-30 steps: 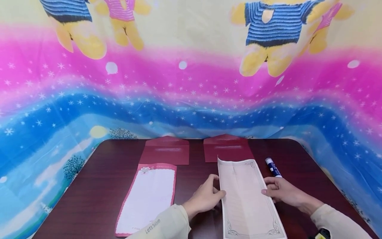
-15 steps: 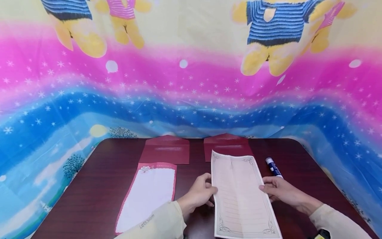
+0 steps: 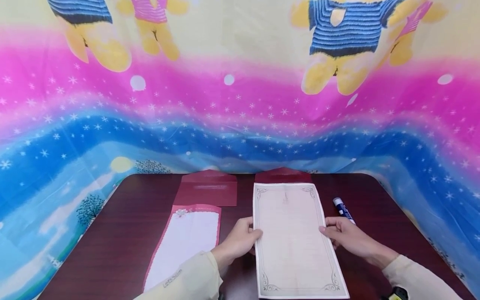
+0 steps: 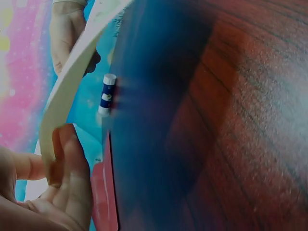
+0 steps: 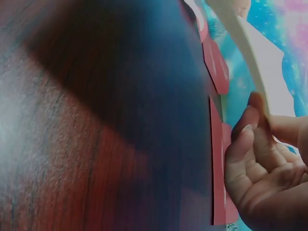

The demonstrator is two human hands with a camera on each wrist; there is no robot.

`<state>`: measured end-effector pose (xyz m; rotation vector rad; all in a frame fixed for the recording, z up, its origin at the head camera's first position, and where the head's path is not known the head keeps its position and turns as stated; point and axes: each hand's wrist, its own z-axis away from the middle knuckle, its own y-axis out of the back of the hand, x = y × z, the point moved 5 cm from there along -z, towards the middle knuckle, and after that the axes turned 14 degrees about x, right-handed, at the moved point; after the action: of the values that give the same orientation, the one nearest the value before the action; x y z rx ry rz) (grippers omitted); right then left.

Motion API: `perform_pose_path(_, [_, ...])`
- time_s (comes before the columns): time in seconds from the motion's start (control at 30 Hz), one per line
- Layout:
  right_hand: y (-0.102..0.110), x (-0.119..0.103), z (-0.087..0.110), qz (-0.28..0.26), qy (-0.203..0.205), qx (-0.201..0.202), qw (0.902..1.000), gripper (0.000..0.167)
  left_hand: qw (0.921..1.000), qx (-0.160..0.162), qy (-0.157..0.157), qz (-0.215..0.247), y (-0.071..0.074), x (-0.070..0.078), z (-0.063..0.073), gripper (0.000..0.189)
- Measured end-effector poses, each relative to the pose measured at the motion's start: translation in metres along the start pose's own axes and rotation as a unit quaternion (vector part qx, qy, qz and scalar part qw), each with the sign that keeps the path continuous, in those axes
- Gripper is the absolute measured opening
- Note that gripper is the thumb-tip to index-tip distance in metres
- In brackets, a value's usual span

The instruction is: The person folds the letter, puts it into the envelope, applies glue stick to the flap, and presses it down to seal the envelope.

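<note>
A cream sheet of letter paper (image 3: 294, 241) with scrollwork corners is held up over the table between both hands. My left hand (image 3: 239, 238) pinches its left edge, thumb in front and fingers behind. On the opposite edge my right hand (image 3: 350, 237) pinches it the same way. The left wrist view shows the sheet's edge (image 4: 65, 91) between thumb and fingers, bowed and clear of the table. In the right wrist view the sheet (image 5: 250, 53) is likewise gripped, with its shadow on the wood. It covers most of one red envelope (image 3: 283, 175) in the head view.
Left of the hands lies a white letter sheet with a red border (image 3: 187, 246). Behind it an open red envelope (image 3: 210, 191) lies near the table's (image 3: 112, 233) far edge. A blue and white glue stick (image 3: 343, 210) lies just beyond the right hand. A printed curtain (image 3: 240, 104) hangs behind.
Both hands have moved the cream sheet left and upward in the head view. It now overlaps more of the envelope behind it and faces the camera more squarely. Both grips stay on its edges.
</note>
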<state>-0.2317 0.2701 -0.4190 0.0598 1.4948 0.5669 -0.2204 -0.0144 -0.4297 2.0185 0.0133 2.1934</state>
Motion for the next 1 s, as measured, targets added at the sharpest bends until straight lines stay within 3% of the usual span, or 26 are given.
perform_pose_path(0.4, [-0.001, -0.016, 0.000, -0.077, -0.014, 0.011, 0.9969, 0.050, 0.9980, -0.026, -0.038, 0.045, 0.018, 0.018, 0.000, 0.039])
perform_pose_path(0.73, [-0.002, -0.022, -0.001, -0.174, -0.001, -0.026, 0.9843, 0.029, 0.9960, -0.029, -0.004, 0.084, 0.021, 0.021, -0.002, 0.038])
perform_pose_path(0.87, [-0.001, -0.021, -0.002, -0.197, 0.002, -0.036, 0.9797, 0.029, 0.9948, -0.021, 0.003, 0.100, 0.021, 0.019, -0.003, 0.036])
perform_pose_path(1.0, [0.001, -0.021, 0.000, -0.187, 0.019, -0.038, 0.9814, 0.034, 0.9947, -0.023, 0.013, 0.100, 0.021, 0.019, -0.002, 0.034])
